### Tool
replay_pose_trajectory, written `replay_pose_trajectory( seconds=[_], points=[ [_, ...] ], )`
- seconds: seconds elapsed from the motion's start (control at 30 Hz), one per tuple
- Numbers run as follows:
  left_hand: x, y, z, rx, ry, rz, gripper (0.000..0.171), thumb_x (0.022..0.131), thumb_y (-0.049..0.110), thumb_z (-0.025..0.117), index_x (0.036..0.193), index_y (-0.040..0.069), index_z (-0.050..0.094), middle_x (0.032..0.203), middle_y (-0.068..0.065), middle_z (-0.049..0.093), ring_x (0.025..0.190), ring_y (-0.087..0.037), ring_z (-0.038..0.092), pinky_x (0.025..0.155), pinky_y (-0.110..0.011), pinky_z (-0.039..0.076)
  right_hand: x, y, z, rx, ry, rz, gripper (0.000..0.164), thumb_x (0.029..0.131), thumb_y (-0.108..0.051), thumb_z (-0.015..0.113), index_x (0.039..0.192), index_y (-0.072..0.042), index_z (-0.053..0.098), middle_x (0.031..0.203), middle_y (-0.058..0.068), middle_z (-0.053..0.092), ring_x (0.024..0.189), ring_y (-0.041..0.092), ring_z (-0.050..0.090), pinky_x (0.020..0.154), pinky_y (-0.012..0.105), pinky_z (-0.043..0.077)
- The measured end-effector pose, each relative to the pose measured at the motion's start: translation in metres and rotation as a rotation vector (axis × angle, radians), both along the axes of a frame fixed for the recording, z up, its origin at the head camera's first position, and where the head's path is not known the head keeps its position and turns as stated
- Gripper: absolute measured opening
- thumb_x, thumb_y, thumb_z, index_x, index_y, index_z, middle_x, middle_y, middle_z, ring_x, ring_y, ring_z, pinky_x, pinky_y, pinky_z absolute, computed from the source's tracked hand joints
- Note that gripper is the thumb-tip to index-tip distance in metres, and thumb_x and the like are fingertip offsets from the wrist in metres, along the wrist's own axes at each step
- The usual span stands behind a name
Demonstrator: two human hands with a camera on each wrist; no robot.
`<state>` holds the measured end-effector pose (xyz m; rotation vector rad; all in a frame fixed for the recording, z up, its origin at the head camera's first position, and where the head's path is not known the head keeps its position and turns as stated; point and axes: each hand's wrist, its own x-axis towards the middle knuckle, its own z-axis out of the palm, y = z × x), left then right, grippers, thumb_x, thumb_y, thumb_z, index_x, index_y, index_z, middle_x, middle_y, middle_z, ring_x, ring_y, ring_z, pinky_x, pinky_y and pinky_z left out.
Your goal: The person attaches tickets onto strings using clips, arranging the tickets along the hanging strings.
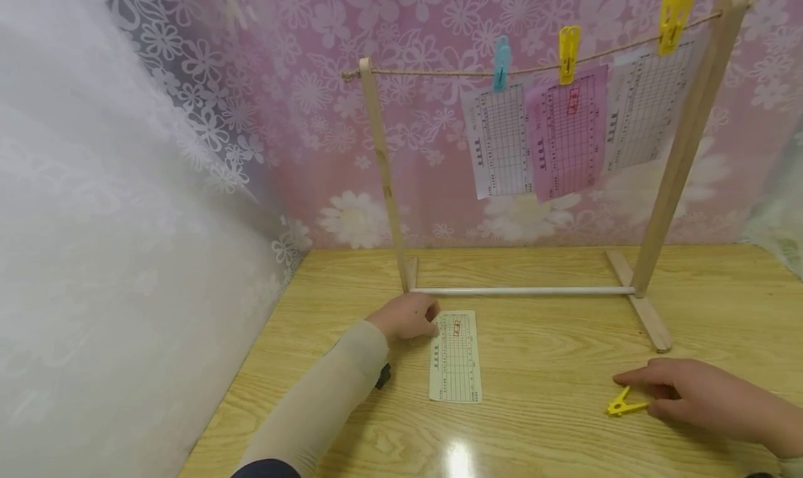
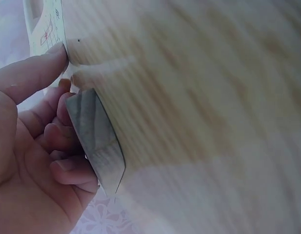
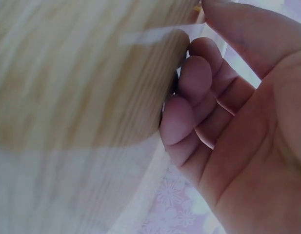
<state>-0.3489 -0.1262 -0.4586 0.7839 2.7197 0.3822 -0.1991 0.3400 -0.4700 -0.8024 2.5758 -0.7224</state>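
Note:
A pale yellow-green printed slip [image 1: 456, 366] lies flat on the wooden table [image 1: 533, 366]. At its upper left edge is my left hand [image 1: 409, 316], with thumb and fingers bent and a gap showing between them. In the left wrist view, the thumb [image 2: 50, 66] touches the edge of the slip. Over to the right, my right hand [image 1: 705, 398] has thumb and index finger around the handle ends of a yellow clothespin [image 1: 617, 406], which rests on the table. The right wrist view shows the other fingers [image 3: 178, 117] curled close to the tabletop; the clothespin is mostly hidden there.
Behind the hands stands a wooden frame [image 1: 680, 150] with a white crossbar [image 1: 521, 291] and a string [image 1: 433, 73]. Blue [image 1: 501, 63] and yellow clothespins [image 1: 568, 54] hold two white slips and one pink slip [image 1: 567, 136] on it. A whitish curtain [image 1: 125, 255] hangs at left.

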Motion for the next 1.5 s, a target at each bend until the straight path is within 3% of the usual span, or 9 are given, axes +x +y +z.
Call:
replay_pose_trajectory(
  seconds=[0.2, 0.43, 0.67, 0.97, 1.13, 1.5],
  points=[
    [0.002, 0.000, 0.000, 0.030, -0.014, -0.004, 0.022, 0.091, 0.029, 0.078, 0.097, 0.022, 0.058, 0.079, 0.005, 0.056, 0.068, -0.011, 0.052, 0.064, -0.030, 0.044, 0.000, -0.003, 0.003, 0.038, 0.093, 0.038, 0.043, 0.096, -0.041, 0.068, 0.134, -0.022, 0.067, 0.120, -0.007, 0.067, 0.101, -0.001, 0.060, 0.071, 0.027, 0.052],
    [0.006, -0.001, 0.002, 0.057, -0.042, 0.025, 0.020, 0.092, 0.025, 0.076, 0.094, 0.021, 0.058, 0.078, 0.004, 0.056, 0.065, -0.012, 0.052, 0.061, -0.031, 0.045, 0.002, -0.007, -0.002, -0.139, 0.007, 0.056, 0.027, 0.101, -0.020, 0.065, 0.127, -0.017, 0.064, 0.094, -0.018, 0.059, 0.074, -0.001, 0.052, 0.056, 0.026, 0.042],
    [0.009, -0.004, 0.005, 0.084, -0.033, 0.042, 0.017, 0.095, 0.028, 0.073, 0.089, 0.020, 0.059, 0.077, 0.004, 0.056, 0.063, -0.011, 0.053, 0.059, -0.030, 0.046, 0.001, -0.011, -0.006, -0.193, 0.039, 0.084, 0.025, 0.104, -0.013, 0.059, 0.127, -0.022, 0.061, 0.089, -0.015, 0.054, 0.071, 0.002, 0.050, 0.055, 0.026, 0.037],
    [0.011, -0.007, 0.006, 0.199, -0.032, 0.091, 0.010, 0.100, 0.031, 0.065, 0.092, 0.027, 0.065, 0.087, 0.007, 0.062, 0.068, -0.012, 0.056, 0.063, -0.033, 0.048, 0.001, -0.023, 0.005, -0.231, 0.172, 0.056, 0.023, 0.102, -0.011, 0.060, 0.122, -0.022, 0.059, 0.086, -0.016, 0.054, 0.068, 0.002, 0.051, 0.054, 0.024, 0.040],
    [0.012, -0.011, 0.010, 0.260, -0.007, 0.080, 0.010, 0.102, 0.033, 0.062, 0.095, 0.027, 0.066, 0.089, 0.009, 0.063, 0.073, -0.013, 0.057, 0.066, -0.033, 0.049, 0.000, -0.029, 0.013, -0.245, 0.195, 0.011, 0.021, 0.103, -0.011, 0.060, 0.122, -0.019, 0.058, 0.085, -0.013, 0.055, 0.068, 0.004, 0.050, 0.054, 0.025, 0.040],
    [0.021, -0.013, 0.023, 0.278, 0.066, 0.078, 0.009, 0.103, 0.031, 0.061, 0.101, 0.025, 0.067, 0.095, 0.011, 0.061, 0.082, -0.012, 0.057, 0.071, -0.033, 0.049, -0.002, -0.033, 0.028, -0.229, 0.285, -0.039, 0.021, 0.103, -0.011, 0.060, 0.123, -0.015, 0.057, 0.084, -0.012, 0.051, 0.060, 0.002, 0.043, 0.051, 0.025, 0.036]
  ],
)
